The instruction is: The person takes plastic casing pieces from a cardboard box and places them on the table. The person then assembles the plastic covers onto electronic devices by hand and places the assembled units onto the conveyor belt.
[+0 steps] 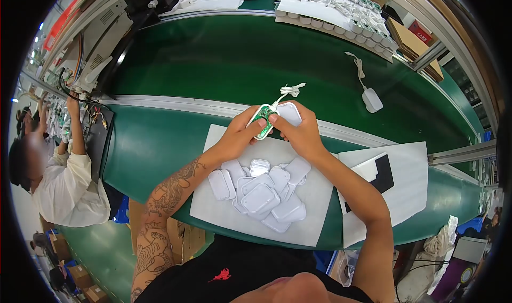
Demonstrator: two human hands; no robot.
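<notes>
Up at the near edge of the belt, my left hand (239, 134) grips a white plastic housing with a green circuit board (261, 125) in it. A white cable (290, 90) leaves its top end in a small bundle. My right hand (302, 134) is closed around a white plastic cover (289, 112), and its thumb rests at the board's edge. Both thumbs lie over the board, hiding part of it. Below my hands, a loose heap of white plastic covers (260, 197) lies on a white foam sheet (208, 216).
A finished-looking white adapter with cable (372, 99) lies on the green conveyor belt (213, 52). Rows of corded units stand on a white board (314, 7) behind. Right of me, another foam sheet (410, 180) carries a black-and-white piece (381, 175). A co-worker (72, 180) sits at left.
</notes>
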